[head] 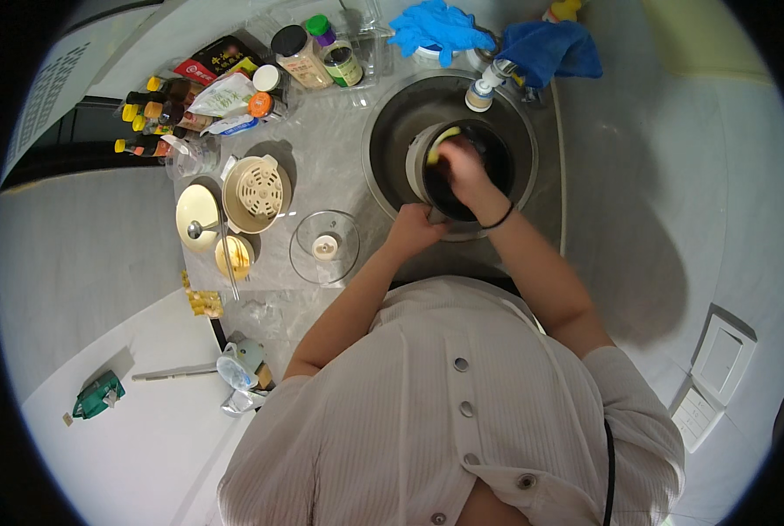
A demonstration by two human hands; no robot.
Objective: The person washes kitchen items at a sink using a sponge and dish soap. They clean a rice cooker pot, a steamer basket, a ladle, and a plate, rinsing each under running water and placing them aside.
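Observation:
A deep pot [418, 164] with a cream outer wall and a black inside is tipped in the round steel sink [385, 131]. At its near edge, my left hand [415, 230] grips what looks like the pot's handle; my fingers partly cover it. My right hand [464, 167] reaches inside the pot and presses a yellow sponge [439, 146] against the inner wall. A black band circles my right wrist. Behind the pot, the faucet head [480, 95] points down into the sink.
Left on the counter are a glass lid [300, 230], a cream steamer basket [234, 197], a bowl [224, 266] with chopsticks [229, 263], and a plate [194, 204] with a spoon [198, 229]. Several seasoning bottles [162, 108] stand behind. Blue gloves [438, 29] and a blue cloth [549, 52] lie past the sink.

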